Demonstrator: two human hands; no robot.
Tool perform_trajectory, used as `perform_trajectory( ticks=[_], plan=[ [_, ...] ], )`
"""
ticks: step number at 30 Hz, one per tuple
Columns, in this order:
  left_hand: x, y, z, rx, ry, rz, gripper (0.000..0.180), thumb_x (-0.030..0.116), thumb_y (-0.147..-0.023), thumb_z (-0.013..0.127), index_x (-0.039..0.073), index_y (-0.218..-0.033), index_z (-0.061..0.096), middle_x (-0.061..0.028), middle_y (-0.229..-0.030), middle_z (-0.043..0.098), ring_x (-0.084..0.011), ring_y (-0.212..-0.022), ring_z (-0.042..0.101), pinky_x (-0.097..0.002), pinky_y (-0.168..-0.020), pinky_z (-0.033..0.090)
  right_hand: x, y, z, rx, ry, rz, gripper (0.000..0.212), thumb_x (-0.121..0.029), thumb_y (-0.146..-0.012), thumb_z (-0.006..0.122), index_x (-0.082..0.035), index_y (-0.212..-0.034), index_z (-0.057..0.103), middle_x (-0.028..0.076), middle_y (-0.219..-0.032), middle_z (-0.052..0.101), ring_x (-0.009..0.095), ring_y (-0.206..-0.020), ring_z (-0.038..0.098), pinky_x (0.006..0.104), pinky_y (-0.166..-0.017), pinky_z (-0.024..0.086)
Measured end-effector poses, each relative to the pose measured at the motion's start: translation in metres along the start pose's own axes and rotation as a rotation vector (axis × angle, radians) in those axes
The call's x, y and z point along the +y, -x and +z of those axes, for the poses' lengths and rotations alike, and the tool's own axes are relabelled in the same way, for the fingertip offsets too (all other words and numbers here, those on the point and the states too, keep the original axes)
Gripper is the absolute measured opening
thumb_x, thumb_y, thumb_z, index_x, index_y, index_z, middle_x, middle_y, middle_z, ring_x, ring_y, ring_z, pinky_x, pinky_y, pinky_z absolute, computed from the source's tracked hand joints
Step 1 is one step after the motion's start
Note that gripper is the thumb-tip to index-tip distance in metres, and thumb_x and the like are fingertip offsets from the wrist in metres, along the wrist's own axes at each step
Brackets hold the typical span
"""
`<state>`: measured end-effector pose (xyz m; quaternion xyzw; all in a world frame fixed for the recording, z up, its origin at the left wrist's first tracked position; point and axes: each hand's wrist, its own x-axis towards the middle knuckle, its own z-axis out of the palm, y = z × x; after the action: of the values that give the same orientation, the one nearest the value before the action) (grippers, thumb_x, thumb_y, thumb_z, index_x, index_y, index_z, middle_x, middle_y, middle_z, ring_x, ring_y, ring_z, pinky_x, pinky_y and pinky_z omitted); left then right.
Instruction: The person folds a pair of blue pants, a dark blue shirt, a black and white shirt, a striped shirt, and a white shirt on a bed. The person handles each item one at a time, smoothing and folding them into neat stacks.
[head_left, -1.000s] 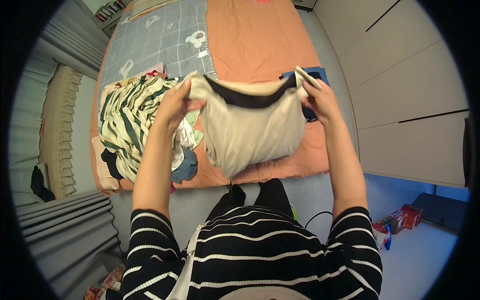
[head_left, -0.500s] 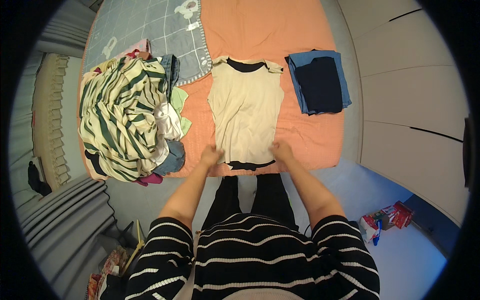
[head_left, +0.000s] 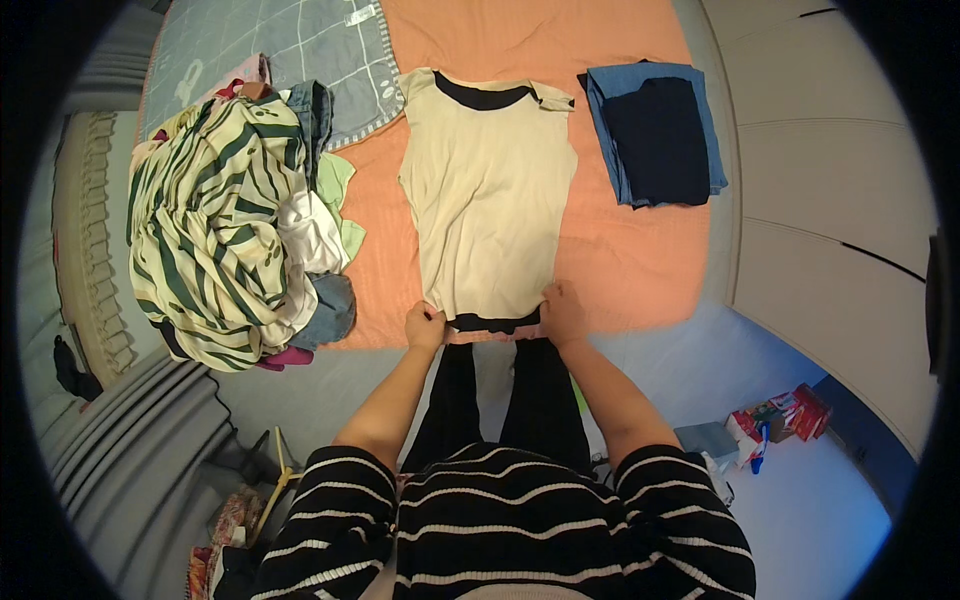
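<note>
A sleeveless cream top with black showing at its neckline and hem lies spread on the orange bedsheet. Its hem faces me at the bed's near edge. My left hand pinches the hem's left corner, thumb against fingers. At the right corner, my right hand has its fingers closed on the cloth, partly covering it. The top's right shoulder is bunched over, and a few soft creases run down its front.
A heap of clothes with a green-and-cream striped garment on top stands at the left. Folded blue jeans lie at the right under a dark navy folded garment. A grey checked blanket covers the far left. Wardrobe doors line the right.
Both hands have closed on the hem corners and drawn the top slightly toward me, so it lies flatter and longer. My view has shifted a little closer to the bed.
</note>
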<state>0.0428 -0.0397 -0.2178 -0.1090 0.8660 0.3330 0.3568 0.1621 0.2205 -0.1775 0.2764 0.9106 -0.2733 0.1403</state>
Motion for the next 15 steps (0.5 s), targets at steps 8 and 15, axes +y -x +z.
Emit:
perform_trajectory(
  ticks=[8, 15],
  plan=[
    [0.059, 0.054, -0.035, 0.165, 0.973, 0.013, 0.016, -0.002, -0.082, 0.054, 0.009, -0.086, 0.044, 0.0007, -0.076, 0.044, -0.0083, -0.061, 0.041, -0.0228, -0.055, 0.038, -0.003, 0.019, -0.05, 0.832, -0.686, 0.436, 0.021, -0.007, -0.085, 0.046, 0.003, -0.103, 0.051, 0.012, -0.087, 0.052, 0.021, -0.073, 0.047, 0.0354, -0.071, 0.042],
    [0.051, 0.055, -0.076, 0.314, 0.142, 0.524, 0.03, -0.007, -0.076, 0.053, 0.003, -0.104, 0.051, -0.0039, -0.085, 0.048, -0.0125, -0.072, 0.046, -0.0237, -0.063, 0.041, 0.061, 0.023, -0.055, 0.901, -0.331, 0.341, 0.021, -0.004, -0.09, 0.042, 0.0, -0.106, 0.055, 0.008, -0.071, 0.056, 0.015, -0.058, 0.052, 0.0319, -0.055, 0.044]
  ],
)
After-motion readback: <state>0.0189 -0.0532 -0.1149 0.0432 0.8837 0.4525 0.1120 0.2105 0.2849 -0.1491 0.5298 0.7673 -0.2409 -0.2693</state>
